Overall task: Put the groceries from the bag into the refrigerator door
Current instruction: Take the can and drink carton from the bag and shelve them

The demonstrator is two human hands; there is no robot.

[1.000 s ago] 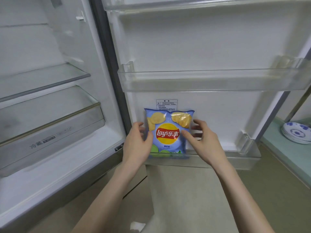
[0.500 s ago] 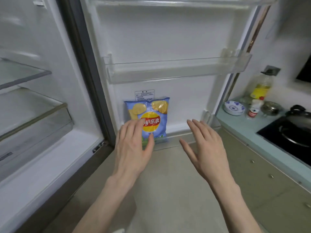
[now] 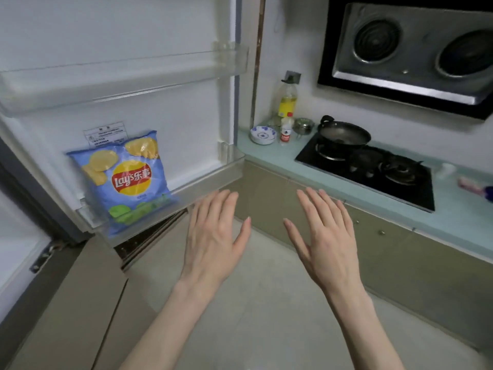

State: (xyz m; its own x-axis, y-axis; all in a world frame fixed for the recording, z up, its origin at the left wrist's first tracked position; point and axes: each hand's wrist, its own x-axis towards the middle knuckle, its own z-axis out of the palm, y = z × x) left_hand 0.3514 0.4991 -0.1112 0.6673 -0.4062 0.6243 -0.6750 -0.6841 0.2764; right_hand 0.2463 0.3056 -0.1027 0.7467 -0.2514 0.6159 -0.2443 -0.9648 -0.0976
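- Lay's chip bag (image 3: 128, 180) stands upright in the lowest refrigerator door bin (image 3: 210, 182).
- Left hand (image 3: 213, 236) and right hand (image 3: 325, 236), right of the bag, fingers straight and loosely spread, holding nothing.

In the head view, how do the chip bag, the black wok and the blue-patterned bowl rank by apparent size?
1. chip bag, nearest the camera
2. black wok
3. blue-patterned bowl

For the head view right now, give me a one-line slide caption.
Chip bag stands in the bottom door bin; left hand and right hand hover open, empty.
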